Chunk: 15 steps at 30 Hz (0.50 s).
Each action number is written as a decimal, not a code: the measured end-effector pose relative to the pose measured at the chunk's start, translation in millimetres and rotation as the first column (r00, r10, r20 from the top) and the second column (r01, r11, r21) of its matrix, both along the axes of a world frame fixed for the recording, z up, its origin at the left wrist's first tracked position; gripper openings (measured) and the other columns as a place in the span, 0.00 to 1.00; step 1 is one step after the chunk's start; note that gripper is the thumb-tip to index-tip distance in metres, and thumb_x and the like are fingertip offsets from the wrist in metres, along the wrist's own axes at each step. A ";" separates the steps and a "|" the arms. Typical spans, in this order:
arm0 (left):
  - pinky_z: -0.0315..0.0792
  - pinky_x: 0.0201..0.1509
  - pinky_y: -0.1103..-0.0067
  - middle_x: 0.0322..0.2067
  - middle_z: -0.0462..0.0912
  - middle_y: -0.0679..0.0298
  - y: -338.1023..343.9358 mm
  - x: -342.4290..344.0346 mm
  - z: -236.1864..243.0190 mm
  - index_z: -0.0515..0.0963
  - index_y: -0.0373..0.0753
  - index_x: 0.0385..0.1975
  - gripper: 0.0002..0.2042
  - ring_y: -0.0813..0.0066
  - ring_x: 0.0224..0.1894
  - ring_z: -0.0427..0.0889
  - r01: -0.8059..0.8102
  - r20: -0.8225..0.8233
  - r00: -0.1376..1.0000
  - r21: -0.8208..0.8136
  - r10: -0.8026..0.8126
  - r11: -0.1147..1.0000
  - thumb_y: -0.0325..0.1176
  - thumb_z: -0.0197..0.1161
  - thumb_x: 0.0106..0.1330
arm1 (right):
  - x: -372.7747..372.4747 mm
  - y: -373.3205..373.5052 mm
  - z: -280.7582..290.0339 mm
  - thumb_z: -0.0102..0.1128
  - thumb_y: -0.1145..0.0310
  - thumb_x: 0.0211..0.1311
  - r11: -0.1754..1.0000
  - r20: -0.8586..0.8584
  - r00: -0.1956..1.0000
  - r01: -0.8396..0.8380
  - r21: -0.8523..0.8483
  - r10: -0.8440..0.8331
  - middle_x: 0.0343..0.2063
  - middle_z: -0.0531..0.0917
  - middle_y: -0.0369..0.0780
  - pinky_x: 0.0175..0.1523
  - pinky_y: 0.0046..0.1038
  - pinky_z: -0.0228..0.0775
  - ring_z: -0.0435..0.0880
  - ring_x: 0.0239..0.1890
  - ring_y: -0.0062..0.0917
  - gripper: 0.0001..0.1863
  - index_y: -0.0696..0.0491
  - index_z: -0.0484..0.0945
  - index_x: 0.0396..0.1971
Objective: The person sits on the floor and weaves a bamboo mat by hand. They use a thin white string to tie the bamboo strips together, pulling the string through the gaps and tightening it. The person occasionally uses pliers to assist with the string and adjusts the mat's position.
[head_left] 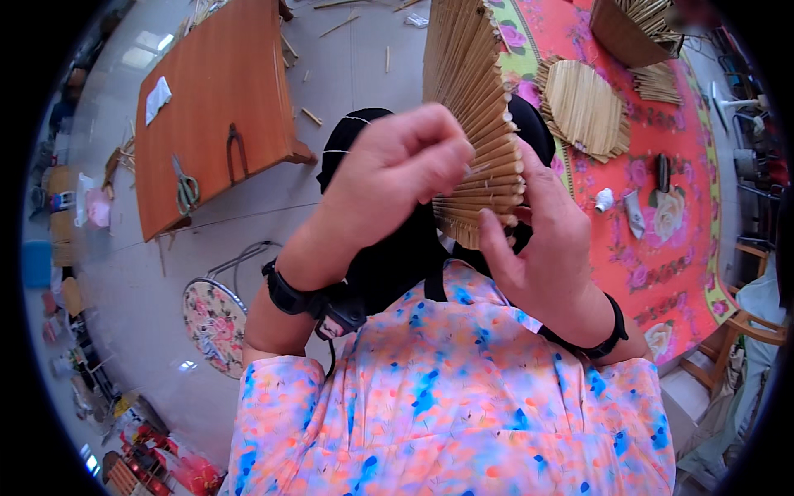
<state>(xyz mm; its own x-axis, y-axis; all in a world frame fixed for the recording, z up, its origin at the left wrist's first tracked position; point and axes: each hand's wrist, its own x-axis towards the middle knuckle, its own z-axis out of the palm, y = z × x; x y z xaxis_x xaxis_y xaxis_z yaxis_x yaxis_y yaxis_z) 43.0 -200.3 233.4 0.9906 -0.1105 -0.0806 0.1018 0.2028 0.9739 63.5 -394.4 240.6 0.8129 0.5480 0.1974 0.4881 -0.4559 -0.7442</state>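
Straight ahead at twelve o'clock, the right hand (547, 236) is holding the stalk panel (473, 91), likely light, stiff but crushable, by its safer edge, while the left hand (399, 169) is pinching something unclear.

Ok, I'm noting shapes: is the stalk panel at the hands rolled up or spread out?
Spread out: the stalk panel fans wide, its stalk ends in a curved row beside the right hand.

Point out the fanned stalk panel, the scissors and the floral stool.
Fanned stalk panel (475, 91): head view, middle of its stalks.
Scissors (183, 178): head view, where blades meet handles.
Floral stool (213, 325): head view, its round seat.
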 end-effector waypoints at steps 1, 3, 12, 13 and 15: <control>0.60 0.27 0.87 0.23 0.68 0.71 3.5 -1.1 -7.3 0.70 0.38 0.29 0.10 0.83 0.28 0.69 -0.028 0.013 0.999 -0.190 0.031 0.981 0.35 0.54 0.72 | 0.2 0.5 -3.8 0.62 0.77 0.52 0.999 0.015 1.000 0.023 0.025 -0.023 0.38 0.77 0.45 0.38 0.27 0.77 0.82 0.35 0.31 0.33 0.61 0.64 0.61; 0.59 0.27 0.87 0.22 0.67 0.70 6.4 1.4 -20.9 0.70 0.38 0.29 0.10 0.79 0.29 0.70 -0.060 0.005 0.998 -0.431 0.069 0.900 0.37 0.53 0.72 | -0.5 1.2 -6.7 0.61 0.77 0.51 0.998 0.042 0.998 0.049 0.035 -0.050 0.33 0.77 0.45 0.33 0.28 0.75 0.80 0.28 0.33 0.30 0.61 0.67 0.57; 0.67 0.38 0.86 0.35 0.81 0.60 40.0 1.2 -33.7 0.70 0.39 0.31 0.10 0.80 0.35 0.75 -0.048 0.108 0.989 -0.415 0.102 0.908 0.37 0.52 0.72 | -2.6 6.3 6.2 0.59 0.77 0.53 0.997 0.064 0.998 -0.017 -0.079 0.022 0.35 0.79 0.46 0.33 0.29 0.76 0.82 0.30 0.34 0.21 0.61 0.73 0.49; 0.69 0.43 0.85 0.42 0.82 0.58 53.0 -5.7 -32.9 0.73 0.38 0.34 0.09 0.82 0.39 0.77 -0.047 0.126 0.988 -0.306 0.089 0.951 0.37 0.53 0.71 | -2.8 9.1 5.3 0.60 0.76 0.52 0.998 0.067 0.998 -0.012 -0.066 0.016 0.35 0.80 0.46 0.33 0.29 0.76 0.82 0.30 0.34 0.21 0.61 0.74 0.49; 0.70 0.42 0.84 0.41 0.82 0.60 71.8 -16.7 -25.0 0.74 0.37 0.37 0.09 0.82 0.39 0.77 -0.082 0.137 0.987 -0.007 0.082 0.997 0.36 0.54 0.70 | -1.5 12.1 10.5 0.60 0.76 0.52 0.997 0.066 0.998 -0.004 -0.080 0.010 0.34 0.80 0.46 0.33 0.29 0.76 0.82 0.29 0.34 0.21 0.60 0.74 0.49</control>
<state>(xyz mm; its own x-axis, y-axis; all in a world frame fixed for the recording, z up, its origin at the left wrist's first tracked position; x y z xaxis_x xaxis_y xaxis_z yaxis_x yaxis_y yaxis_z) 26.3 -128.5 208.4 0.9980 -0.0287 0.0568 -0.0497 0.2059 0.9773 62.0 -382.3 251.1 0.7956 0.5698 0.2059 0.5384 -0.5092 -0.6714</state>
